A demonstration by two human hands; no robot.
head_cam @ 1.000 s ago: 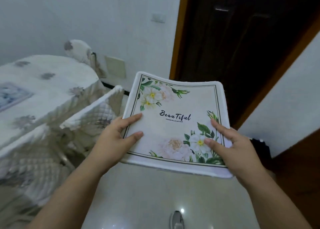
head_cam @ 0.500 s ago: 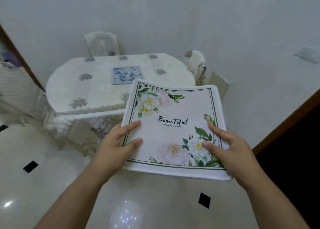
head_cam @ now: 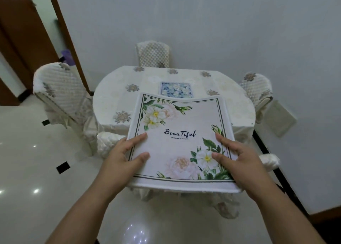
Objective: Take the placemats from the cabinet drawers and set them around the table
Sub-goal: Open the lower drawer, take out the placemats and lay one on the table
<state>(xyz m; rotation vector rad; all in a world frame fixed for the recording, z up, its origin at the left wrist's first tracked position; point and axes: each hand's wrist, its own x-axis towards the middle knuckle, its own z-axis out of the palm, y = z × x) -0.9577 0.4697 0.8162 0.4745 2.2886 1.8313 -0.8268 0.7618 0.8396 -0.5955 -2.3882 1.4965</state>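
Placemat point(head_cam: 181, 144), centre frame, is held above the desk's point(head_cam: 118, 97) near edge. It looks light and limp: its far edge sags. Left hand point(head_cam: 122, 157) and right hand point(head_cam: 239, 162) have fingers clamped on its side edges, a sound two-sided hold.

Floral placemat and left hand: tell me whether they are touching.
Touching. The head view shows the left hand gripping the floral placemat at its left edge, thumb and a finger lying flat on the printed top.
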